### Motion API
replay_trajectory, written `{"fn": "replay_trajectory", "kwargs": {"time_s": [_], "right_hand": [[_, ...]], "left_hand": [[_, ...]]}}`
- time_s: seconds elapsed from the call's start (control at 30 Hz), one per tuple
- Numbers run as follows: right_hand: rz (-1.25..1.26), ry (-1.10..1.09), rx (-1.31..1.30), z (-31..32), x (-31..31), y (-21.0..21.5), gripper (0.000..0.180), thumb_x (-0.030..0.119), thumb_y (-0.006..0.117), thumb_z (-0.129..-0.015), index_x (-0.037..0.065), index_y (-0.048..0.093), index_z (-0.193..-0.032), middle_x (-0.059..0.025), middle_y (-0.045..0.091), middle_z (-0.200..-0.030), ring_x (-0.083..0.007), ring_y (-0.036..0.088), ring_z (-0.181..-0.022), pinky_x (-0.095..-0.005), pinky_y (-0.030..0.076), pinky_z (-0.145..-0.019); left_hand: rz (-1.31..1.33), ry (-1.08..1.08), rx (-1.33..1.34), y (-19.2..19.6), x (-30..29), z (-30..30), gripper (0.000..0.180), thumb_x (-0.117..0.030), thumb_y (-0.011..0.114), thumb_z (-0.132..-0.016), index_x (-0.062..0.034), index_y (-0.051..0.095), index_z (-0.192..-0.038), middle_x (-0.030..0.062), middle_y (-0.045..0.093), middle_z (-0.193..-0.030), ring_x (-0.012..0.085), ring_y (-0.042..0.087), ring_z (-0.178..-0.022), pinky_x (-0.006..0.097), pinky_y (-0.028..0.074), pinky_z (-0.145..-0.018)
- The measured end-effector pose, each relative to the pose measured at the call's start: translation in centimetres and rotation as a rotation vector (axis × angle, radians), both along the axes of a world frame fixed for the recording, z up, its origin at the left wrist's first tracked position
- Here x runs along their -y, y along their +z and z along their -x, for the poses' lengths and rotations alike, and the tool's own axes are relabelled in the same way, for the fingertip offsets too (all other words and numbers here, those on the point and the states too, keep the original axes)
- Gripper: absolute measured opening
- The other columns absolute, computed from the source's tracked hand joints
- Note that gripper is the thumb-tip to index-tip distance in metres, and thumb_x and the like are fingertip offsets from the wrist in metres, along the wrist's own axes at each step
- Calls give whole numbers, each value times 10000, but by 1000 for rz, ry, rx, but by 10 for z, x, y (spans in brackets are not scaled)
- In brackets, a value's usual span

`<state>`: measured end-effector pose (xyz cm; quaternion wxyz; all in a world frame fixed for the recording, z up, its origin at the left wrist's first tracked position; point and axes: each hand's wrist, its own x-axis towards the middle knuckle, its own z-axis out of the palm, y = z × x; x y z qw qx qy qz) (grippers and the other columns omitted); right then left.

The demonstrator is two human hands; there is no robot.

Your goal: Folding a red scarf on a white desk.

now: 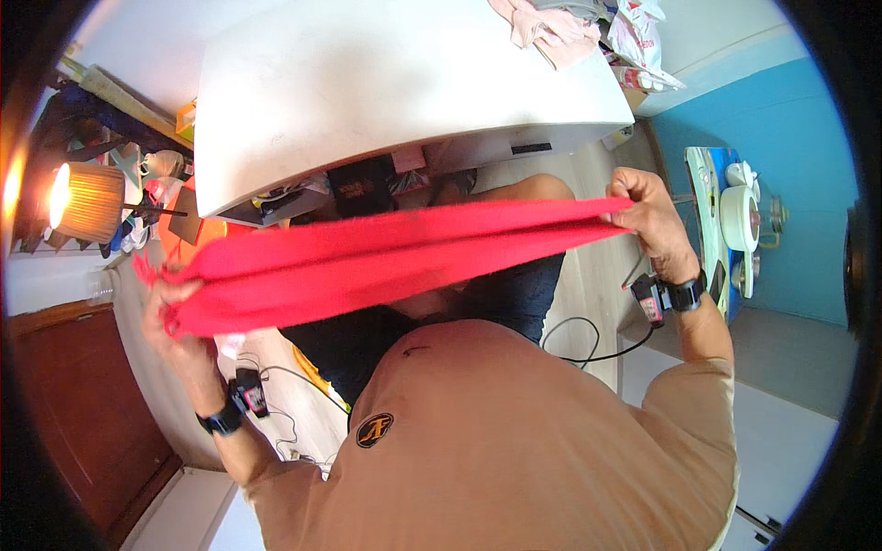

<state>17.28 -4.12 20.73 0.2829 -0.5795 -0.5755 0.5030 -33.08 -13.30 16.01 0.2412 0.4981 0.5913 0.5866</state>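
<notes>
A long red scarf is stretched sideways above my lap, with a lengthwise fold down its middle and what looks like fringe at its left end. My left hand grips the wider left end, its fingers partly hidden by the fabric. At the other end, my right hand pinches the gathered, narrower tip between thumb and fingers. The right end is held higher in the view than the left. Between my hands the cloth hangs fairly taut, touching no table.
Ahead stands a white table with an open shelf beneath; pink clothing lies at its far right. A lit lamp is on the left. Kitchenware stands on a small side table at right. Cables run from devices on both wrists.
</notes>
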Motion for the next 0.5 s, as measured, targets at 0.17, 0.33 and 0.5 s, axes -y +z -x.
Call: {"fn": "replay_trajectory", "kwargs": {"time_s": [0.17,0.33,0.5], "right_hand": [[-198,226,307,6,-29,22,325,-35,652,-689,89,372,-581,66,409,-545,-32,373,-523,-209,296,-460],[-403,136,307,-10,-77,65,323,-1,672,-694,90,381,-587,74,396,-552,-45,366,-534,-223,316,-466],[-613,37,209,-9,-106,119,227,86,660,-774,136,474,-653,85,434,-555,-7,382,-444,-155,275,-406]], "left_hand": [[-80,-141,-83,14,-49,-13,169,80,548,-724,-22,632,-828,35,613,-853,120,557,-798,227,431,-743],[-156,-60,74,62,-79,2,153,65,535,-739,-9,632,-832,75,630,-850,129,585,-768,243,462,-708],[-215,-156,-70,101,-117,8,149,4,528,-803,14,621,-919,114,618,-977,174,611,-801,264,518,-697]]}}
